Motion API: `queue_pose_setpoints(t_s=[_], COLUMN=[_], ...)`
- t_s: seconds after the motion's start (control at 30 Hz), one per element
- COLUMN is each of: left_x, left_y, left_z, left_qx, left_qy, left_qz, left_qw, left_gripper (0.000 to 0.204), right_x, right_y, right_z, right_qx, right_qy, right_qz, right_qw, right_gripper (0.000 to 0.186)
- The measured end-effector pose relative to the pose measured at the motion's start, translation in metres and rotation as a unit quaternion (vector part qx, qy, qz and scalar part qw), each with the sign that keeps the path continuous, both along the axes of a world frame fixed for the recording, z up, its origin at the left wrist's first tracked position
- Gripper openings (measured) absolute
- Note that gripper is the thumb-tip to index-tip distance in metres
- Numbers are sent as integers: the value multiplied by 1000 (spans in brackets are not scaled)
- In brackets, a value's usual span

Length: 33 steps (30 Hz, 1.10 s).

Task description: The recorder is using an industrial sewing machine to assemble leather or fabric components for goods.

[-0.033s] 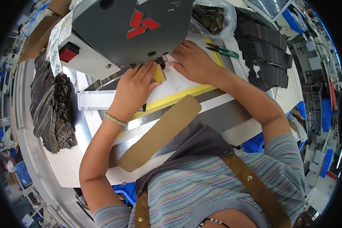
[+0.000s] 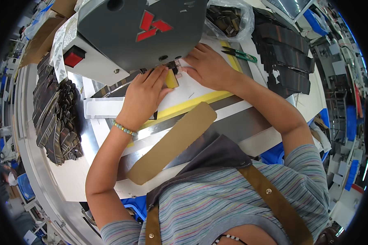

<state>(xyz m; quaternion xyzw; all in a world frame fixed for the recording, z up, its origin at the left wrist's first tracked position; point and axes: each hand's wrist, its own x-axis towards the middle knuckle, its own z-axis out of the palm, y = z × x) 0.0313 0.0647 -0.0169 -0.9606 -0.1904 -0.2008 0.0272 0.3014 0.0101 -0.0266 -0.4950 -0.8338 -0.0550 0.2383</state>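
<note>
Under the dark grey sewing machine head (image 2: 151, 45), both of my hands work close to the presser foot area. My left hand (image 2: 141, 92) lies with its fingers stretched out flat, the tips by a small yellow block (image 2: 172, 79) and a bit of dark cloth (image 2: 172, 67). The thumb is apart from the fingers. From the other side comes my right hand (image 2: 212, 68), its thumb and forefinger apart near a clear marked plate (image 2: 178, 67). The machine's edge hides part of its fingers. A dark striped strip (image 2: 118, 85) runs beneath the machine on the left.
Striped dark cloth pieces pile up at left (image 2: 59, 118) and right (image 2: 284, 53). Green-handled thread snips (image 2: 243, 56) rest near the right pile. A plastic bag (image 2: 243, 20) of cloth pieces stands behind. Closer in lies a long brown cardboard template (image 2: 173, 143). A red switch (image 2: 74, 56) faces left.
</note>
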Motion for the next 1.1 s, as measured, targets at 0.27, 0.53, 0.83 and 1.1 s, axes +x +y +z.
queue_pose_setpoints(t_s=[0.27,0.53,0.83,1.1], left_x=[2,-1,-7,-77], left_y=[3,3,-22,-32], left_z=[5,4,8,60], left_qx=[-44,-66,-72,-141], left_qy=[24,35,15,41], left_qz=[17,27,4,13], left_qw=[999,997,997,989], left_gripper=[59,58,61,59], right_x=[5,1,-4,-20], right_y=[5,3,-30,-134], right_z=[0,2,20,142], right_qx=[14,-36,-47,269], right_qy=[-6,-31,-41,281], right_qz=[7,-15,14,236], right_qw=[1000,999,998,891], right_gripper=[47,49,50,36])
